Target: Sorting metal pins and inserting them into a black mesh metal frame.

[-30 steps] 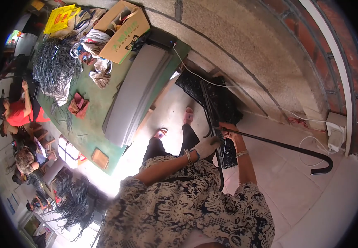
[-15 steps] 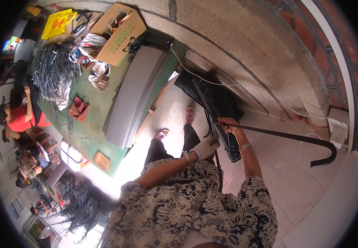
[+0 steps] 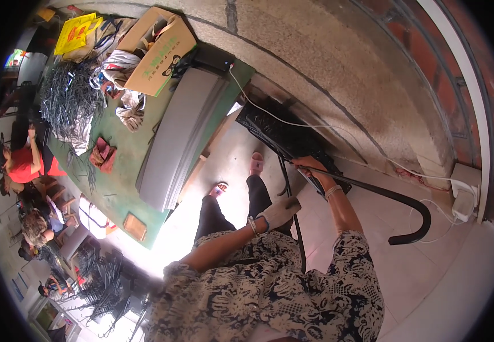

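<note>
My right hand (image 3: 313, 166) is closed around a long black umbrella shaft (image 3: 366, 187). Its curved crook handle (image 3: 421, 225) points away to the right, over the floor. My left hand (image 3: 281, 213) wears a pale work glove and has its fingers curled beside a thin dark rod (image 3: 299, 236) that runs down toward my lap. Whether the glove grips that rod is hard to make out. Another dark curved piece (image 3: 286, 181) hangs between my hands. Behind my right hand, a long black bundle (image 3: 269, 128) lies on the floor along the wall.
A green table (image 3: 122, 188) at left bears grey panels (image 3: 181, 137), a cardboard box (image 3: 161, 62), rags, a wooden block (image 3: 135, 227) and a heap of thin black ribs (image 3: 70, 100). A white cable (image 3: 326, 125) crosses the wall at right. Several people sit at far left.
The crook handle has swung down and toward me, its tip moving left. My left hand has shifted slightly left, and the whole view has moved a little.
</note>
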{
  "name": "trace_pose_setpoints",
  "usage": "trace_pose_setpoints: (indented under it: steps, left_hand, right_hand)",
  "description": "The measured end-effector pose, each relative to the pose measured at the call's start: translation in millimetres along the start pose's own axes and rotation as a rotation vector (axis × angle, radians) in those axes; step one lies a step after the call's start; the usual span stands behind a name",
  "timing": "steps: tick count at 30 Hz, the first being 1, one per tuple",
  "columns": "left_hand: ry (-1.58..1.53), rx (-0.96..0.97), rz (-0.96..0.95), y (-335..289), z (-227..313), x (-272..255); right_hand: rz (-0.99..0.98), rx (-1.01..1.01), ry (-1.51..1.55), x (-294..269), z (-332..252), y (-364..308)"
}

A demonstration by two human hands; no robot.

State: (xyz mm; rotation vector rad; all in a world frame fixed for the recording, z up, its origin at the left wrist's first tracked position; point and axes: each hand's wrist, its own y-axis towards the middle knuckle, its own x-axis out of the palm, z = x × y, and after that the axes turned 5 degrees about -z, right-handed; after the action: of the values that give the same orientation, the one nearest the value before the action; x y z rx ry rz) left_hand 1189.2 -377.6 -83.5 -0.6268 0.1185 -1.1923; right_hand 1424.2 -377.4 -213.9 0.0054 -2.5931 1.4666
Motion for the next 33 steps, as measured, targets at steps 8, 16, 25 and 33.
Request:
trace_pose_setpoints:
  steps: [8,16,25,33]
  left_hand:
    - [-0.103,-0.114,0.022,13,24,4]
    - [-0.228,-0.193,-0.021,24,45,5]
    - [-0.405,-0.147,0.009,57,61,10]
    - [-0.348,-0.067,0.045,61,63,12]
  right_hand:
    - [-0.032,-0.025,-0.108,-11,-20,3]
    - [-0.179,-0.060,-0.257,-34,-11,58]
    - [-0.109,-0.249,-0.126,-35,-9,75]
    - [0.154,-0.715,-0.548,-73,23,86]
